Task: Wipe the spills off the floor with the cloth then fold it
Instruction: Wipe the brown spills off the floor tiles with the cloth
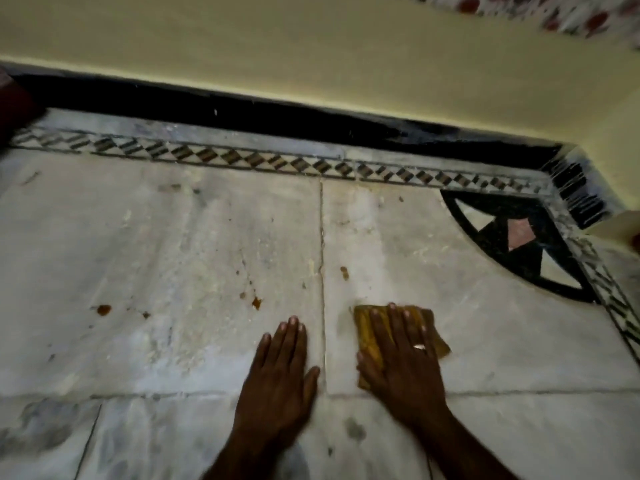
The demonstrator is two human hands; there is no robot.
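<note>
right hand [401,355] – pressed flat, fingers spread, on crumpled yellow-brown cloth [369,337]; left hand [280,362] – laid flat on pale marble floor [173,237], fingers together | reddish-brown spills [104,309] left beyond

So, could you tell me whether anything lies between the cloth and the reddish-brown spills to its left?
Only the left hand, resting flat on the floor beside the cloth that the right hand presses down. It sits on the straight line to the spots further left. The small spot just ahead is unobstructed.

Marble floor [173,237], yellow wall [277,46].
</note>
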